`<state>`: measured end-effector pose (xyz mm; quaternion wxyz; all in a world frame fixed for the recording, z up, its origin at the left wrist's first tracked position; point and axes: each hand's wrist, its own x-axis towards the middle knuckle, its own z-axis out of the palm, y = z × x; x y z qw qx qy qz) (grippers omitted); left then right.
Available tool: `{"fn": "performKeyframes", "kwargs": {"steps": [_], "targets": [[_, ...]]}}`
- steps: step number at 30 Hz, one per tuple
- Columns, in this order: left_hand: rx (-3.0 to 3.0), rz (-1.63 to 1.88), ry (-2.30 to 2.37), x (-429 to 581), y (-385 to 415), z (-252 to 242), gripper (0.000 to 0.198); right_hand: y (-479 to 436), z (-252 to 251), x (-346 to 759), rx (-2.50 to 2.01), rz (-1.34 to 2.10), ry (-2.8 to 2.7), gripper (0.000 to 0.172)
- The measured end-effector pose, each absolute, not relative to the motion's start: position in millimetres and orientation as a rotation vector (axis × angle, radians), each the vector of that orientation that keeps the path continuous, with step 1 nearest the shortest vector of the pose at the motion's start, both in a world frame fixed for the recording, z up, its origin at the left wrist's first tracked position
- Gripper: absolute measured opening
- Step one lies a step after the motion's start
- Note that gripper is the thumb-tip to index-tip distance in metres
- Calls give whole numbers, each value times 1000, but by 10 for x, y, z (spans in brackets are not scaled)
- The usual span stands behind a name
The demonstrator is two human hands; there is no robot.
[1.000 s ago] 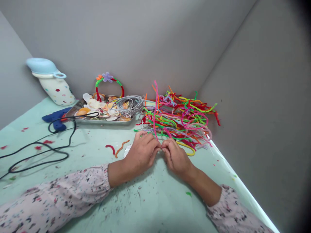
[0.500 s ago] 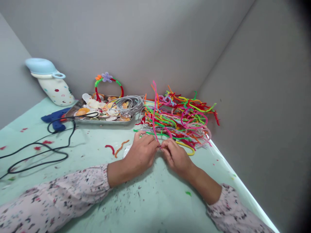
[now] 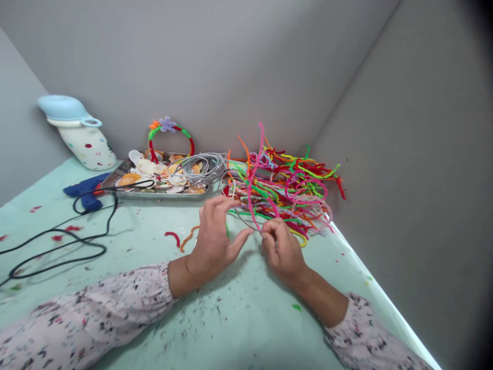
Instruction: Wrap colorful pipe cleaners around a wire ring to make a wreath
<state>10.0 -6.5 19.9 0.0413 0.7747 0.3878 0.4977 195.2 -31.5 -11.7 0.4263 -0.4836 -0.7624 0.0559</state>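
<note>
- Pink stem [image 3: 250, 192] rises, slightly curved, from the tips of the right hand [image 3: 283, 252], out over the front of the pile.
- Right hand pinches the grey wire [image 3: 243, 220] between thumb and finger, right beside the stem's lower end; whether the stem is also caught in that pinch, I cannot tell.
- Left hand [image 3: 215, 234] is spread, thumb and forefinger well apart, holding nothing that shows; its thumb tip is by the wire, contact unclear.
- Step in hand looks like winding the stem onto the wire. Next move calls for a firm right pinch while the left fingertips take up the stem or wire close to the join.
- Red piece [image 3: 173, 238] and orange piece [image 3: 188, 239] lie on the table [image 3: 246, 329] left of the left hand.
- Black cord [image 3: 105, 249] loops across the left side near the blue glue gun [image 3: 82, 186].
- Pile [image 3: 269, 190] of bright stems spreads behind the hands.
- Tray [image 3: 162, 195] holds shells [image 3: 150, 167], with a wire coil [image 3: 206, 167] over its right end.
- Flowered hoop [image 3: 185, 133] stands upright at the tray's back.
- Bottle [image 3: 87, 146] stands far left.
</note>
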Motion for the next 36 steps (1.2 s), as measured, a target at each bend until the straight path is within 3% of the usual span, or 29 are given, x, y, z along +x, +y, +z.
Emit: {"fn": "performKeyframes", "kwargs": {"steps": [3, 14, 36], "targets": [[2192, 1609, 1172, 98, -64, 199, 49, -336, -107, 1950, -1203, 138, -1839, 7], [1904, 1082, 750, 129, -88, 127, 25, -352, -80, 1909, -1050, 89, -1920, 8], [1952, 1136, 721, 116, 1, 84, 8, -343, -126, 1959, -1002, -76, -1997, 26]]}}
